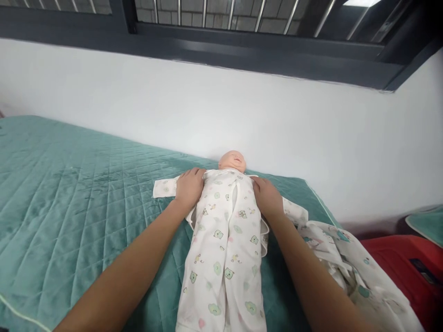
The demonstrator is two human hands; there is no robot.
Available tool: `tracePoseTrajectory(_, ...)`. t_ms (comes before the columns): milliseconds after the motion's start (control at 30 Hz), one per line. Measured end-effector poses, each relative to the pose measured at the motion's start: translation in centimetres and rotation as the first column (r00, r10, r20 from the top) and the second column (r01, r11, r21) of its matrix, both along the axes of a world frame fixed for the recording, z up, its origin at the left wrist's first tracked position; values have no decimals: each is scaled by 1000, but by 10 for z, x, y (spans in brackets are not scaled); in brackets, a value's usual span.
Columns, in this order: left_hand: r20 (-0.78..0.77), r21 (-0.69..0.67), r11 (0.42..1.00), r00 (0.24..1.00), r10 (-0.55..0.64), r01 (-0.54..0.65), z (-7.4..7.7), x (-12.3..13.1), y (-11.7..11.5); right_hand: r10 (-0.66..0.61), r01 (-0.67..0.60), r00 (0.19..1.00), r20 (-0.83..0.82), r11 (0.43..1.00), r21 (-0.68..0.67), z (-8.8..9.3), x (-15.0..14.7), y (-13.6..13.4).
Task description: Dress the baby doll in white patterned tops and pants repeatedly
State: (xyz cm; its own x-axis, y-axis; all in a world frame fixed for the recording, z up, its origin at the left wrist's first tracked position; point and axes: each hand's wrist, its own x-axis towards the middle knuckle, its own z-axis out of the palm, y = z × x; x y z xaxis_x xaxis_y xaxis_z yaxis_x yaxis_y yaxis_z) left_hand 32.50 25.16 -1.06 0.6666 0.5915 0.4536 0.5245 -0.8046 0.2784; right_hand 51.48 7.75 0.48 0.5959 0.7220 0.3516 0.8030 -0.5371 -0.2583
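A baby doll (232, 161) lies on its back on a green quilted bed cover (69, 184), head toward the wall. It wears a white printed romper (224, 240) whose sleeves spread to both sides. My left hand (188, 185) rests flat on the doll's shoulder at the left sleeve, fingers lying against the cloth. At the other shoulder, my right hand (266, 195) presses on the romper's side with its fingers curved over the fabric. Neither hand lifts anything.
A crumpled white printed cloth (346, 258) lies at the bed's right edge. Beyond it stands a red object (404, 263). A white wall (242, 110) and a dark window frame (242, 46) run behind the bed.
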Motion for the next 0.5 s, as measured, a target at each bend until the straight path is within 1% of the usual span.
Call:
tracePoseTrajectory(100, -12, -10, 999, 999, 39, -39, 3, -5, 8, -79, 75, 996, -30, 988, -136, 5, 10, -1)
tracePoseTrajectory(167, -24, -71, 991, 993, 114, -116, 2, -12, 19, -131, 118, 990, -53, 972, -203, 8, 21, -7)
tracePoseTrajectory(233, -53, -146, 970, 981, 188, -194, -1, -20, 29, -178, 157, 981, -72, 959, -236, 12, 35, -17)
tracePoseTrajectory(300, -76, -190, 954, 973, 220, -231, -5, -27, 34, -223, 195, 971, -86, 947, -256, 16, 46, -28)
tracePoseTrajectory(367, -83, -169, 959, 973, 218, -229, -7, -32, 34, -226, 200, 971, -77, 947, -252, 22, 49, -34)
tracePoseTrajectory(400, -86, -141, 964, 973, 215, -225, -8, -34, 32, -205, 187, 977, -56, 955, -229, 26, 45, -34)
tracePoseTrajectory(467, -99, -84, 972, 972, 213, -221, -9, -35, 26, -130, 132, 991, 23, 982, -133, 36, 27, -28)
tracePoseTrajectory(500, -103, -65, 973, 971, 213, -221, -9, -35, 23, -76, 81, 995, 66, 994, -72, 42, 13, -21)
